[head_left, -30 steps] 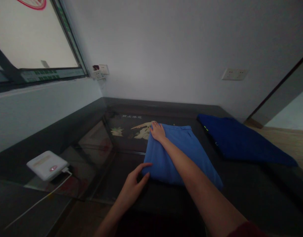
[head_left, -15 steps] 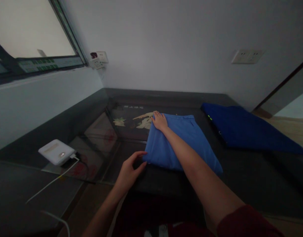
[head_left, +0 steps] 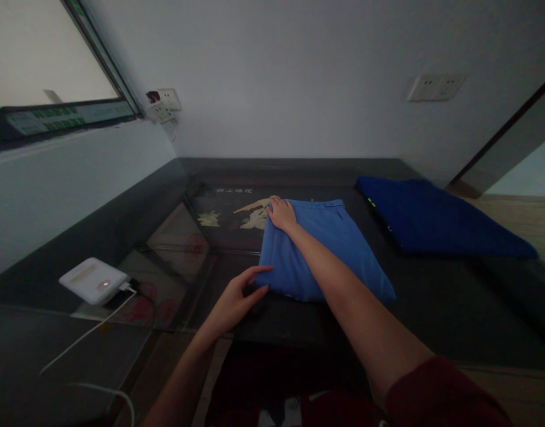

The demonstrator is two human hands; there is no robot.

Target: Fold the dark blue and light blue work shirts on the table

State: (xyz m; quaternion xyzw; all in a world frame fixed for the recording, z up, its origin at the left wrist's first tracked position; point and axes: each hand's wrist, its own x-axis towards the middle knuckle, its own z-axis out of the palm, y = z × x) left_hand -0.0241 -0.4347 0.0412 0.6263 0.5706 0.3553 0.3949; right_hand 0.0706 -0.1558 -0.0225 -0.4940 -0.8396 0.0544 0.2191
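Observation:
A folded light-blue garment, with what looks like a waistband along its far edge, lies on the dark tabletop in front of me. My right hand rests flat on its far left corner, fingers stretched out, the forearm crossing over the cloth. At the near left corner, my left hand has its fingers on top of the fabric and its thumb at the near edge, with the corner between them. The underside of that corner is hidden.
A dark-blue folded cloth item lies to the right. On the left sits a white box-shaped device with a white cable plugged in. Behind the dark table is a wall with sockets; a window is at upper left.
My left fingers have moved slightly farther over the garment's near left corner. My right hand stays on the far corner. The whole view has shifted a little.

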